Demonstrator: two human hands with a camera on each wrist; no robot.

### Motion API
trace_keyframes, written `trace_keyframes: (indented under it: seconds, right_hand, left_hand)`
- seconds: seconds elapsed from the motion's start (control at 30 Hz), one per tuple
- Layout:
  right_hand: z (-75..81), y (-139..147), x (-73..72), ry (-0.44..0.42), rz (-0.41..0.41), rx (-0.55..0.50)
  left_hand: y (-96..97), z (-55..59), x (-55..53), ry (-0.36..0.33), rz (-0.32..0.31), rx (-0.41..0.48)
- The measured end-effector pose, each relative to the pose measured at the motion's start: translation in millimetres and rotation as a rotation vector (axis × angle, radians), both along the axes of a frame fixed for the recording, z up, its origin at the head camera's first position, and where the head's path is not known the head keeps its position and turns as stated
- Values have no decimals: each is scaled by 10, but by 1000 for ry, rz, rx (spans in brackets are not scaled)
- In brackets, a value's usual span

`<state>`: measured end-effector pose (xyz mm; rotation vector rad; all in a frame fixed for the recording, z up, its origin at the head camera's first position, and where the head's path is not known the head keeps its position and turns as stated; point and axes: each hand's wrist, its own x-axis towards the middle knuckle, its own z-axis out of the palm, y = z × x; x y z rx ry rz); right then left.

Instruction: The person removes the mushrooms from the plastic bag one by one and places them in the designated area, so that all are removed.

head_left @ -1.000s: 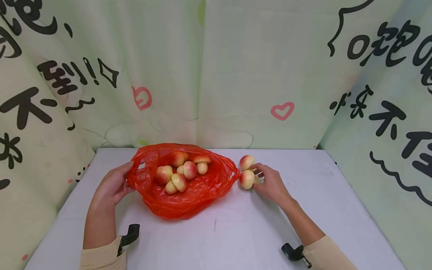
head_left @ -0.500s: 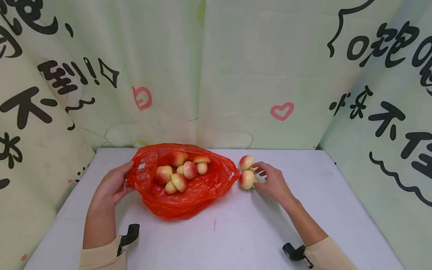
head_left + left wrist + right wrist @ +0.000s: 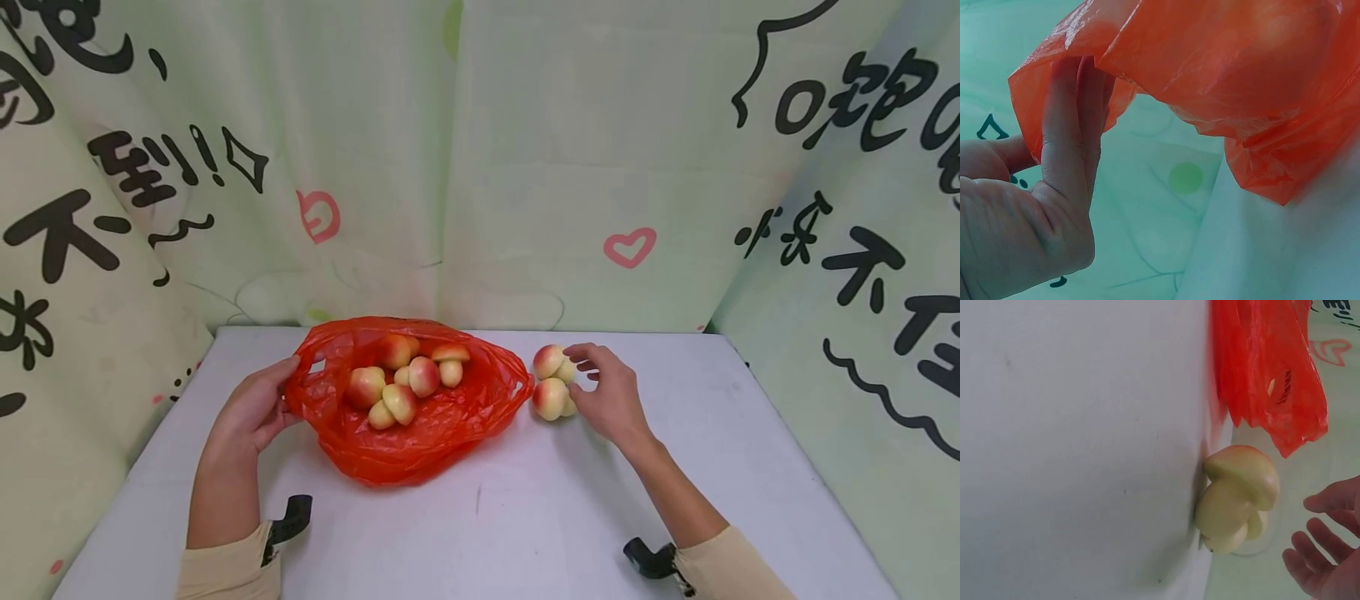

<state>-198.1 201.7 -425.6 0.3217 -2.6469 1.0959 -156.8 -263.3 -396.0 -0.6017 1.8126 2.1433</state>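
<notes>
My left hand [image 3: 258, 404] holds the left rim of a red plastic bag [image 3: 420, 454], thumb on one side and fingers on the other. The left wrist view shows the fingers [image 3: 1066, 137] reaching up under the thin plastic [image 3: 1210, 56]. Several toy mushrooms [image 3: 365, 387] with pinkish-yellow caps lie inside the bag's wide mouth. Just right of the bag, two more mushrooms stand on the table, one farther back [image 3: 548, 361] and one nearer [image 3: 550, 400]. Beside them is my right hand [image 3: 611, 396], fingers spread and holding nothing; the right wrist view shows a gap between its fingers and the mushroom [image 3: 1225, 500].
A white table [image 3: 465, 542] carries everything. Behind it and at both sides hang pale green curtains [image 3: 510, 167] with black lettering and red hearts. Black camera mounts [image 3: 651, 560] stick out at both beige sleeves.
My right hand has let go of the mushrooms; its fingers have spread and drawn slightly up and to the right. The two mushrooms stay in place. Left hand and bag keep their position.
</notes>
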Motion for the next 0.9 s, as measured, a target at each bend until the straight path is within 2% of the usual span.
trace_keyframes:
  seconds: [0.13, 0.27, 0.4, 0.73, 0.9]
  right_hand:
    - [58, -79, 15, 34, -4, -24]
    - [85, -172, 12, 53, 29, -70]
    - [90, -274, 14, 63, 64, -98]
    - [106, -539, 36, 130, 70, -140]
    - [94, -648, 45, 153, 101, -159]
  left_hand:
    - [10, -5, -11, 1, -2, -4]
    - [9, -2, -9, -3, 2, 3]
    - [13, 11, -5, -12, 6, 8]
    - [-3, 21, 8, -1, 9, 24]
    - [-6, 22, 10, 3, 8, 32]
